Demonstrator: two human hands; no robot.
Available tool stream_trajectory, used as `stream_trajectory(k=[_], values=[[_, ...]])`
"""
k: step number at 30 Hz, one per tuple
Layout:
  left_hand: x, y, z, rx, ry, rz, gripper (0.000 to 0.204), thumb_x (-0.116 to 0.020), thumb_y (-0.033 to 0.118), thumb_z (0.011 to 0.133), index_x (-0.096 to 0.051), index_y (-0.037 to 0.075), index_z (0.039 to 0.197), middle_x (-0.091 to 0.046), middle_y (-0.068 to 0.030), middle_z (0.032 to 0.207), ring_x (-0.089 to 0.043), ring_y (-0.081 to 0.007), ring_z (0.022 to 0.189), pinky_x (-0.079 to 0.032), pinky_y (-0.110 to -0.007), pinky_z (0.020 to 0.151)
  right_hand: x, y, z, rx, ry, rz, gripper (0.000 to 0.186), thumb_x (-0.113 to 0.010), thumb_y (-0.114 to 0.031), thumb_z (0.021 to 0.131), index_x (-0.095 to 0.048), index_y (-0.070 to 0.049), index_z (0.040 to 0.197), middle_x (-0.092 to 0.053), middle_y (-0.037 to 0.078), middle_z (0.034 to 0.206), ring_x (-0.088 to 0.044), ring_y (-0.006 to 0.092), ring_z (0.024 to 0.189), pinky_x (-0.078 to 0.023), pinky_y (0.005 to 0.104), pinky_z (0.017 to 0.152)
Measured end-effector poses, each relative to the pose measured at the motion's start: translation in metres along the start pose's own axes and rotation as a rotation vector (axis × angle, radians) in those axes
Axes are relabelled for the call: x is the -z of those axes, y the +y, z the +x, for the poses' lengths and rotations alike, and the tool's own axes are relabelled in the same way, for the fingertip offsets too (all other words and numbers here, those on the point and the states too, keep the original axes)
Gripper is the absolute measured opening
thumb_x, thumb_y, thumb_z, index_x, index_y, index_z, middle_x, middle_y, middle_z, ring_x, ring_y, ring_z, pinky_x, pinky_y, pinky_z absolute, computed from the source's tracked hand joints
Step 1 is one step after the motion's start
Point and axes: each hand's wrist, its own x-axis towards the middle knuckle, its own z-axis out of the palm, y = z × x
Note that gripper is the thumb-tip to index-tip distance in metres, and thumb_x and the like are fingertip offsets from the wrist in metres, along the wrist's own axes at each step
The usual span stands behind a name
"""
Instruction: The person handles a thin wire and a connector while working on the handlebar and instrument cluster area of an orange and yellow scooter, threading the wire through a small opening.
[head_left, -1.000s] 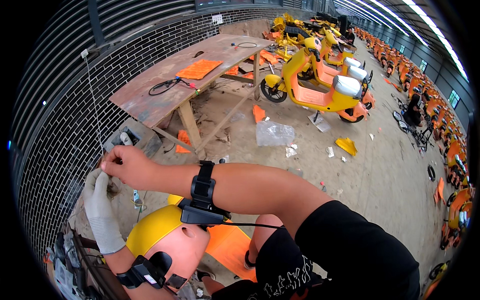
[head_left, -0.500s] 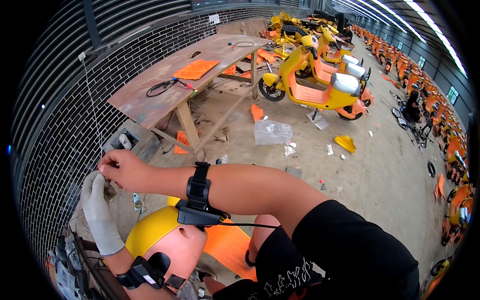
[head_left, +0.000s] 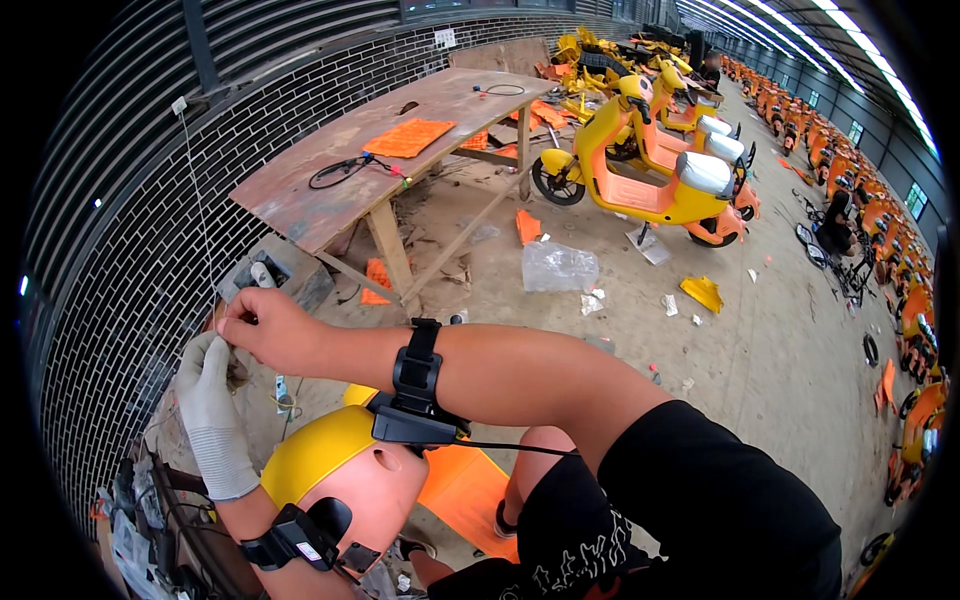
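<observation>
At the left, beside the brick wall, my two hands meet. My right hand point(head_left: 268, 325) is bare, with its thumb and forefinger pinched. My left hand point(head_left: 205, 385), in a pale knit glove, has its fingers closed up just below that pinch. Whatever sits between the fingertips is too small to make out. A thin white cord point(head_left: 198, 190) drops from a socket point(head_left: 179, 105) on the wall to the fingertips; whether it is gripped or passes behind cannot be told. Under my forearms stands a yellow and pink scooter body point(head_left: 330, 455), partly covered by them.
Ahead stands a wooden table point(head_left: 300, 190) with an orange sheet point(head_left: 410, 138) and a black cable point(head_left: 340, 172). Yellow scooters point(head_left: 640, 190) are parked beyond it. A plastic bag point(head_left: 560, 268) and scraps litter the floor. Long scooter rows and a crouching person point(head_left: 838, 222) are at right.
The whole view has shifted slightly, so the scene sits farther right. Both hands stay together at the same spot beside the wall, fingertips still closed.
</observation>
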Motion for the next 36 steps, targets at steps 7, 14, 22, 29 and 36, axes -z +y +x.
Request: stream_trajectory(k=[7, 14, 22, 29, 36], values=[[-0.001, 0.000, 0.001, 0.018, 0.001, -0.009, 0.019, -0.056, 0.016, 0.093, -0.062, -0.001, 0.098, -0.055, -0.0010, 0.069, -0.048, -0.0080, 0.059, -0.040, -0.022, 0.056, 0.000, 0.012, 0.006, 0.049, 0.043, -0.070, 0.024, -0.065, -0.022, 0.090, -0.056, -0.002, 0.083, -0.058, 0.003, 0.073, -0.049, 0.0068, 0.059, -0.042, 0.0255, 0.052], [-0.004, 0.003, 0.000, 0.013, 0.007, 0.024, 0.019, -0.056, 0.016, 0.093, -0.062, -0.001, 0.098, -0.055, -0.0010, 0.069, -0.048, -0.0079, 0.059, -0.040, -0.022, 0.056, 0.002, 0.005, 0.003, 0.003, 0.009, -0.021, 0.024, -0.063, -0.024, 0.092, -0.056, -0.002, 0.086, -0.057, 0.002, 0.073, -0.048, 0.0063, 0.055, -0.042, 0.0249, 0.049], [-0.010, 0.010, -0.008, 0.011, 0.027, -0.004, 0.016, -0.055, 0.014, 0.093, -0.061, 0.000, 0.096, -0.056, -0.0014, 0.071, -0.050, -0.0081, 0.060, -0.042, -0.022, 0.057, -0.001, 0.006, 0.003, 0.016, -0.021, -0.037, 0.023, -0.061, -0.024, 0.093, -0.057, -0.001, 0.094, -0.057, 0.002, 0.074, -0.049, 0.0073, 0.054, -0.042, 0.0250, 0.049], [-0.004, 0.007, -0.004, -0.016, 0.019, 0.067, 0.018, -0.057, 0.015, 0.092, -0.062, -0.002, 0.098, -0.058, -0.0021, 0.073, -0.052, -0.0083, 0.060, -0.043, -0.023, 0.057, -0.003, 0.004, 0.004, 0.026, -0.012, -0.023, 0.021, -0.062, -0.021, 0.092, -0.057, -0.001, 0.096, -0.058, 0.003, 0.073, -0.050, 0.0075, 0.055, -0.042, 0.0252, 0.049], [-0.014, 0.020, -0.019, -0.031, 0.050, 0.110, 0.020, -0.057, 0.015, 0.090, -0.062, -0.003, 0.099, -0.058, -0.0023, 0.074, -0.053, -0.0087, 0.063, -0.043, -0.023, 0.060, -0.002, 0.001, -0.002, 0.002, 0.054, -0.162, 0.027, -0.065, -0.027, 0.089, -0.060, 0.000, 0.086, -0.058, 0.002, 0.068, -0.052, 0.0083, 0.055, -0.043, 0.0259, 0.050]])
